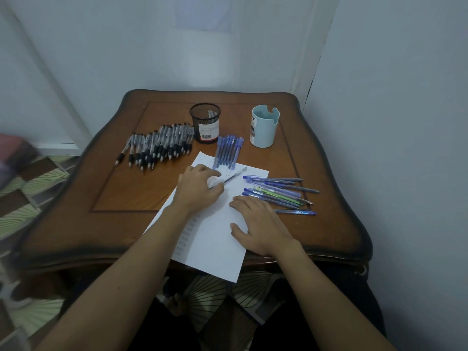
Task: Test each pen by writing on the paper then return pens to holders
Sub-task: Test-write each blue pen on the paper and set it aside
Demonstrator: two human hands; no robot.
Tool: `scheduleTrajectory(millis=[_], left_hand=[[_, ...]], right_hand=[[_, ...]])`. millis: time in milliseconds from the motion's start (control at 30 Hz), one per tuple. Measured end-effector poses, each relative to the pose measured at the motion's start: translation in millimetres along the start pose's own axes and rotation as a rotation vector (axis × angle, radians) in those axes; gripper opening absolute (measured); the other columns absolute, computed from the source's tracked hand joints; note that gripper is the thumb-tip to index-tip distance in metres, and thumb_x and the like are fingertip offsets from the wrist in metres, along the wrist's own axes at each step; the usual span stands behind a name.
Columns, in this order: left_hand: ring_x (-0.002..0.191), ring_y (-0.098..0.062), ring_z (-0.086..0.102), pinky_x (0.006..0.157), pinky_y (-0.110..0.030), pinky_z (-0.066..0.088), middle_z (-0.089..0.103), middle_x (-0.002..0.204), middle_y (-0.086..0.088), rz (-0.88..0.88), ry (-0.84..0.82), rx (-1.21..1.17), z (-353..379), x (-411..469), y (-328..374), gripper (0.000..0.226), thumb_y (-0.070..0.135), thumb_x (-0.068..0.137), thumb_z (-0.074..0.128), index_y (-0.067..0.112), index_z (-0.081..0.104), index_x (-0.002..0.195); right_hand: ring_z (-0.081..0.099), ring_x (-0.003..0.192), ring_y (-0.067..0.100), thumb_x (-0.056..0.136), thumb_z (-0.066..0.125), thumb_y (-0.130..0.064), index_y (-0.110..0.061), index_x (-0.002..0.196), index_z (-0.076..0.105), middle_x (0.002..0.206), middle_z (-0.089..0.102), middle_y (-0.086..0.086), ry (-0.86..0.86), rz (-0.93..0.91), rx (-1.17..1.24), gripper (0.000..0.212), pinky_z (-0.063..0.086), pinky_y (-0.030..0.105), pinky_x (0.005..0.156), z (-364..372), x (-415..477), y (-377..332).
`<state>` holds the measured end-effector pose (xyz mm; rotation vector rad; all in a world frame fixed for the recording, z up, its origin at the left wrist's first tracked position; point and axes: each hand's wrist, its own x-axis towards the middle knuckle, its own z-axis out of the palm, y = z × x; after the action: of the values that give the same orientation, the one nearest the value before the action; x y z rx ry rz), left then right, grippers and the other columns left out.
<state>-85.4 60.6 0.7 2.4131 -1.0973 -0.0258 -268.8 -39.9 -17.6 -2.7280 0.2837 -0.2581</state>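
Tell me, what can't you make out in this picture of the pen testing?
Head view only:
- Marks on the paper: too small and faint to read.
- Tip of the clear pen: hidden under the left hand that grips it.
- Label on the mesh holder: too small to read.
- Pinkish thing at the left edge: blurred and cut off.
- Paper beneath the right hand: covered.

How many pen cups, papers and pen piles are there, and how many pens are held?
Pen cups: 2, black mesh cup, light blue cup
Sheets of paper: 1
Pen piles: 3, black pile, blue pile, mixed pile
Held pen: 1, in the left hand
Total: 7
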Motion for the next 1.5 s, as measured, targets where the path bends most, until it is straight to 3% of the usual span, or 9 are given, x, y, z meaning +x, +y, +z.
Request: scheduleTrajectory(millis=[100,367,500,600,767,1000,1200,1400,1500], left_hand=[[0.123,-0.023,0.047,0.099,-0.041,0.036,0.062,0.131,-0.002,0.070,-0.070,0.110,2,3,7,0.040,0.044,0.099,0.055,0.026,0.065,0.133],[0.086,-0.015,0.064,0.078,-0.028,0.051,0.074,0.100,-0.002,-0.024,0.030,-0.046,-12,-9,0,0.022,0.021,0.096,0.060,0.011,0.076,0.108],[0.082,-0.015,0.061,0.071,-0.027,0.043,0.067,0.095,0.006,-0.185,0.107,-0.331,-31,-27,6,0.018,0.026,0.104,0.049,0.015,0.064,0.105],[0.073,-0.012,0.062,0.067,-0.025,0.047,0.070,0.090,0.000,-0.274,0.111,-0.627,-39,-39,9,0.018,0.026,0.106,0.048,0.014,0.059,0.101],[0.059,-0.023,0.060,0.056,-0.032,0.053,0.065,0.080,-0.017,-0.249,0.047,-1.167,-49,-60,10,0.014,0.001,0.102,0.047,0.004,0.053,0.089],[0.075,-0.015,0.057,0.067,-0.030,0.044,0.065,0.083,-0.010,-0.195,-0.048,-1.159,-45,-74,2,0.011,0.004,0.092,0.055,0.006,0.064,0.086],[0.075,-0.014,0.058,0.073,-0.025,0.051,0.064,0.083,-0.009,-0.248,-0.066,-1.312,-49,-76,-1,0.012,0.009,0.097,0.059,0.002,0.068,0.094],[0.064,-0.010,0.056,0.060,-0.019,0.053,0.061,0.077,-0.008,-0.495,-0.082,-1.373,-42,-71,6,0.013,0.009,0.099,0.059,-0.001,0.065,0.093],[0.069,-0.011,0.053,0.065,-0.024,0.051,0.057,0.084,-0.007,-0.637,0.058,-1.373,-51,-64,-9,0.013,0.011,0.099,0.058,-0.001,0.063,0.099]], right_hand=[[0.032,0.139,0.011,0.095,0.051,-0.043,-0.022,0.143,0.046,0.149,0.043,-0.005,-0.001,0.010,-0.004,0.052,0.019,0.031,0.117,0,0,-2],[0.032,0.140,0.011,0.095,0.049,-0.042,-0.022,0.144,0.045,0.151,0.042,-0.005,-0.018,0.020,0.009,0.053,0.020,0.033,0.118,-2,-1,-4],[0.032,0.140,0.012,0.096,0.053,-0.040,-0.024,0.146,0.043,0.151,0.042,-0.006,-0.024,0.026,0.024,0.053,0.016,0.031,0.119,-5,-1,-9],[0.035,0.138,0.009,0.094,0.055,-0.040,-0.026,0.144,0.045,0.149,0.045,-0.009,0.060,0.051,0.096,0.053,0.015,0.033,0.118,-8,0,-25],[0.041,0.129,0.007,0.098,0.049,-0.049,-0.035,0.139,0.047,0.137,0.054,-0.016,0.147,0.256,0.225,0.043,0.018,0.038,0.111,-11,4,-56],[0.054,0.107,0.008,0.102,0.039,-0.055,-0.036,0.121,0.062,0.110,0.067,-0.013,0.161,0.358,0.287,0.036,0.018,0.031,0.089,-8,7,-77],[0.051,0.104,0.007,0.098,0.049,-0.055,-0.036,0.119,0.068,0.108,0.068,-0.013,0.283,0.453,0.164,0.034,0.024,0.032,0.092,-13,3,-79],[0.056,0.101,0.010,0.099,0.051,-0.052,-0.035,0.105,0.074,0.097,0.072,-0.011,0.191,0.512,0.172,0.029,0.020,0.035,0.085,-18,6,-86],[0.055,0.097,0.010,0.099,0.052,-0.050,-0.035,0.111,0.074,0.099,0.072,-0.010,0.178,0.567,0.109,0.030,0.020,0.034,0.085,-22,-1,-80]])
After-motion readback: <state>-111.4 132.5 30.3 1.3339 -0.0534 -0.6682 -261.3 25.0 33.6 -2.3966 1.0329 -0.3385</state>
